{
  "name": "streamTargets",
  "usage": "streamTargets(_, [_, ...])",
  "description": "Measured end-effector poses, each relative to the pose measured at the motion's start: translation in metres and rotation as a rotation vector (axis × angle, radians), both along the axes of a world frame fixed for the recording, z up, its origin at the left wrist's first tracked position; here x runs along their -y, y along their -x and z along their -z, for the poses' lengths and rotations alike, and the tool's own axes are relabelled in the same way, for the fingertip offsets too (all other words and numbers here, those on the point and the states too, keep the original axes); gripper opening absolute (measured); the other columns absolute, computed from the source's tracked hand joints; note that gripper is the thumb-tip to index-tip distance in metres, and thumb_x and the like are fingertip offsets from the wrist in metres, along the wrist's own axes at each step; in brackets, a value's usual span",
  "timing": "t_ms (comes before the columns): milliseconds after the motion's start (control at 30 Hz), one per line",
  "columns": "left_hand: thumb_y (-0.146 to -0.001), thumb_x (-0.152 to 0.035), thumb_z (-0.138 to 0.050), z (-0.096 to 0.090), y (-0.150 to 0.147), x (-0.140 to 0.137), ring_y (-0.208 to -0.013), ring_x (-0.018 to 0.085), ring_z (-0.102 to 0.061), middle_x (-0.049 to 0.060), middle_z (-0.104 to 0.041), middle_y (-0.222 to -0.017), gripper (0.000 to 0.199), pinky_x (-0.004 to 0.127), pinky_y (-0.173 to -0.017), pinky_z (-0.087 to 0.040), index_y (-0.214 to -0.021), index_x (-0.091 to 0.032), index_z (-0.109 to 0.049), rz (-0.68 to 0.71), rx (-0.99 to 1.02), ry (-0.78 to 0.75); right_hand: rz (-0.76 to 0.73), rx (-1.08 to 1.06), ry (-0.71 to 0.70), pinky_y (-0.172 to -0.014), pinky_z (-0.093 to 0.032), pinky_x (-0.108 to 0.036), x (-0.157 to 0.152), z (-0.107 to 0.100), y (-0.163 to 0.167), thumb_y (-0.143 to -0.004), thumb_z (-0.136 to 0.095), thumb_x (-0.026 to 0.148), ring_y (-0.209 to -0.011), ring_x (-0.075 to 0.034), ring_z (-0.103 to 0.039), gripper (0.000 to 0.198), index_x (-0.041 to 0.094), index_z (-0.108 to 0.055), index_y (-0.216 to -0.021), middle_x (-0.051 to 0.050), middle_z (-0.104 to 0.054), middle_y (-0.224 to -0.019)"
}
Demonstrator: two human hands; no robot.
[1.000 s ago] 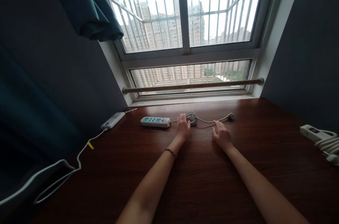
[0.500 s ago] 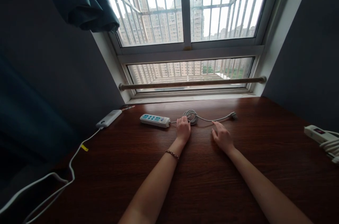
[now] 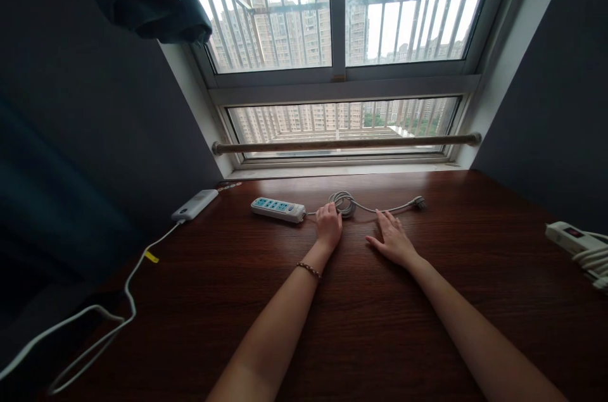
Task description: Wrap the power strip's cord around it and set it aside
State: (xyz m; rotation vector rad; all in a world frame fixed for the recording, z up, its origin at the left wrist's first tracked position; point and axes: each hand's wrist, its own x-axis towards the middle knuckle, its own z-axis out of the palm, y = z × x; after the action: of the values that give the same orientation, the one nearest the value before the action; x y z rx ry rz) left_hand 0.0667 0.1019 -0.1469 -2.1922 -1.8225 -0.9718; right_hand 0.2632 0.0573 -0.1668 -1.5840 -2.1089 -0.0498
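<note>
A white power strip [image 3: 278, 210] with blue sockets lies on the brown wooden tabletop. Its grey cord [image 3: 350, 204] is bundled into a coil to the right, and the free end runs on to a plug [image 3: 418, 202]. My left hand [image 3: 329, 225], a braided bracelet at its wrist, has its fingers curled together over the cord at the coil's left edge; the fingertips are partly hidden. Palm down, my right hand [image 3: 392, 238] rests with fingers and thumb spread, fingertips at the straight stretch of cord between coil and plug.
At the far left a white box-shaped device [image 3: 194, 205] has a white cable [image 3: 129, 291] running toward me, with a yellow tag [image 3: 151, 257] on it. Another power strip [image 3: 572, 238] with a wound cord lies at the right edge. A rail [image 3: 346, 144] crosses the window behind the table.
My right hand has shifted slightly left and its fingers have spread out flat. My left hand stays by the coil. The view has tilted a little.
</note>
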Motion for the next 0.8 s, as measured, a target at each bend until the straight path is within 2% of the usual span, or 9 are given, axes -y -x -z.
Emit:
streamTargets(133, [-0.078,-0.033,-0.048,0.0,0.001,0.0,-0.097,0.024,-0.047,0.013,-0.051,-0.105,0.038,0.038,-0.086,-0.033,-0.111,-0.014,-0.043,-0.021,0.025,0.008,-0.014,-0.021,-0.03,-0.101,-0.019,-0.046,0.002,-0.007,0.002,-0.075,-0.045,0.051,-0.12,-0.026,-0.029,0.072,0.016,-0.021,-0.133,-0.012,-0.041,-0.125])
streamTargets(300, [-0.063,-0.048,-0.061,0.003,0.003,-0.005,-0.098,0.026,-0.047,0.013,-0.049,-0.104,0.068,0.037,-0.082,-0.035,-0.116,-0.014,-0.037,-0.086,0.128,0.029,-0.054,-0.006,-0.066,-0.103,-0.018,-0.043,0.005,-0.011,0.004,-0.076,-0.046,0.046,-0.127,-0.026,-0.015,0.072,0.016,-0.017,-0.134,-0.009,-0.029,-0.135])
streamTargets(400, [-0.058,-0.052,-0.064,0.004,0.004,-0.008,-0.1,0.027,-0.048,0.014,-0.049,-0.106,0.08,0.037,-0.083,-0.036,-0.12,-0.012,-0.033,-0.063,0.208,0.027,-0.061,0.01,-0.05,-0.103,-0.014,-0.046,0.005,-0.009,0.004,-0.076,-0.046,0.045,-0.128,-0.026,-0.013,0.072,0.018,-0.013,-0.135,-0.007,-0.028,-0.136])
streamTargets(500, [-0.058,-0.051,-0.064,0.005,0.005,-0.008,-0.101,0.025,-0.048,0.013,-0.049,-0.109,0.079,0.035,-0.084,-0.037,-0.12,-0.015,-0.032,0.005,0.281,0.025,-0.066,0.011,-0.032,-0.102,-0.014,-0.047,0.004,-0.007,0.004,-0.077,-0.046,0.044,-0.127,-0.026,-0.017,0.07,0.018,-0.016,-0.134,-0.008,-0.032,-0.134])
streamTargets(600, [-0.061,-0.047,-0.064,0.004,0.005,-0.006,-0.097,0.023,-0.051,0.01,-0.052,-0.106,0.072,0.033,-0.08,-0.04,-0.118,-0.018,-0.032,0.042,0.359,0.046,-0.091,0.008,-0.029,-0.101,-0.017,-0.046,0.004,-0.009,0.004,-0.077,-0.046,0.042,-0.12,-0.026,-0.029,0.062,0.015,-0.028,-0.13,-0.011,-0.044,-0.124])
streamTargets(700, [-0.059,-0.043,-0.066,0.001,0.005,-0.003,-0.092,0.022,-0.053,0.009,-0.05,-0.105,0.074,0.031,-0.076,-0.042,-0.119,-0.02,-0.03,0.025,0.395,0.067,-0.115,-0.011,-0.054,-0.097,-0.026,-0.041,0.006,-0.012,0.005,-0.078,-0.047,0.038,-0.107,-0.024,-0.04,0.05,0.014,-0.04,-0.122,-0.011,-0.052,-0.107])
streamTargets(800, [-0.057,-0.04,-0.068,-0.002,0.006,-0.001,-0.089,0.022,-0.053,0.009,-0.044,-0.107,0.071,0.032,-0.074,-0.042,-0.117,-0.022,-0.034,0.01,0.372,0.065,-0.131,-0.051,-0.093,-0.088,-0.035,-0.036,0.007,-0.016,0.006,-0.08,-0.047,0.032,-0.098,-0.023,-0.042,0.037,0.018,-0.049,-0.113,-0.009,-0.054,-0.094])
